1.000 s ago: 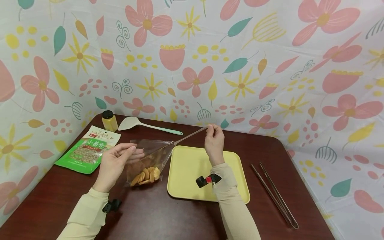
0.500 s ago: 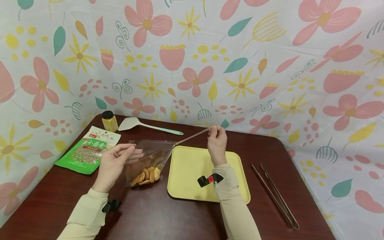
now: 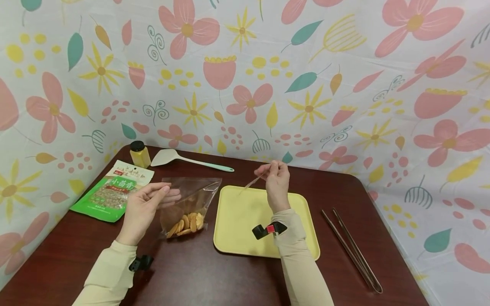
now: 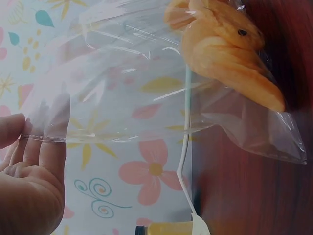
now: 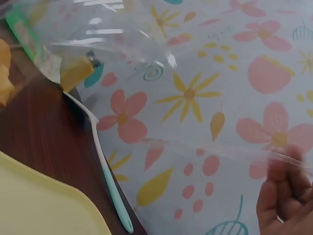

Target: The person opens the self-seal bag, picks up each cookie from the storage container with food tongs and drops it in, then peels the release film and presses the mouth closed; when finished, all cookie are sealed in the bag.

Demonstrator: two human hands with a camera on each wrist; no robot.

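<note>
A clear plastic bag (image 3: pixel 195 193) with several golden-brown snack pieces (image 3: pixel 187 223) at its bottom hangs left of centre in the head view. My left hand (image 3: pixel 143 208) pinches its upper left edge between thumb and fingers; the left wrist view shows the fingers (image 4: pixel 54 164) behind the film. Over the back of the yellow tray (image 3: pixel 237 229), my right hand (image 3: pixel 277 182) pinches a thin clear strip (image 3: pixel 250 183). In the right wrist view the strip (image 5: pixel 210 152) trails leftward from the fingertips, apart from the bag.
Behind the bag lies a spatula (image 3: pixel 166 157) with a pale green handle, beside a black-capped yellow jar (image 3: pixel 140 156). A green-and-white seasoning packet (image 3: pixel 111 195) is at the left. Metal tongs (image 3: pixel 354 250) lie right of the tray. A floral cloth (image 3: pixel 249 63) stands behind the table.
The strip, stretched between the bag's corner and my right hand before, has come off the bag. My right hand has shifted slightly right; the left hand has hardly moved.
</note>
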